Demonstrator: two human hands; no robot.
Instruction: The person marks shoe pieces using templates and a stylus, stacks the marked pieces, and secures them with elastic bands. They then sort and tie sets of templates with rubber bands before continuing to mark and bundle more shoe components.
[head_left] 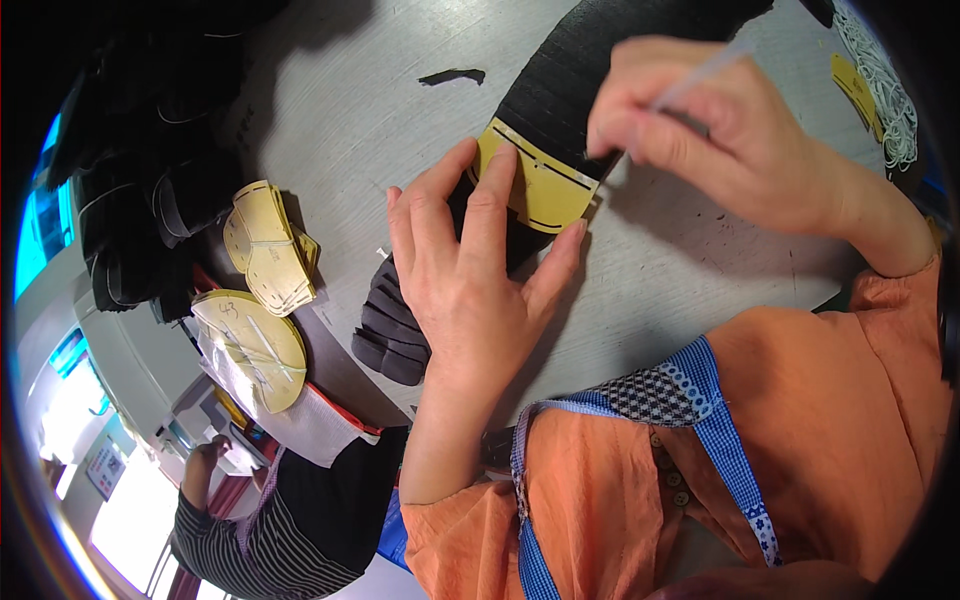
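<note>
My left hand lies with fingers spread on a yellow card template, pressing it down. The template has dark slots and rests across a long strip of layered black material. In my right hand is a thin pale pen, pinched between closed fingers. Its tip is hidden by my fingers, close to the template's far right edge. Beyond my left wrist, a fanned stack of small black pieces sits on the table, partly covered by my hand.
Yellow card templates and a rounded yellow card lie at the left. Black pieces are heaped at far left. A black scrap lies on the table. White cord lies far right. A co-worker in stripes is at lower left.
</note>
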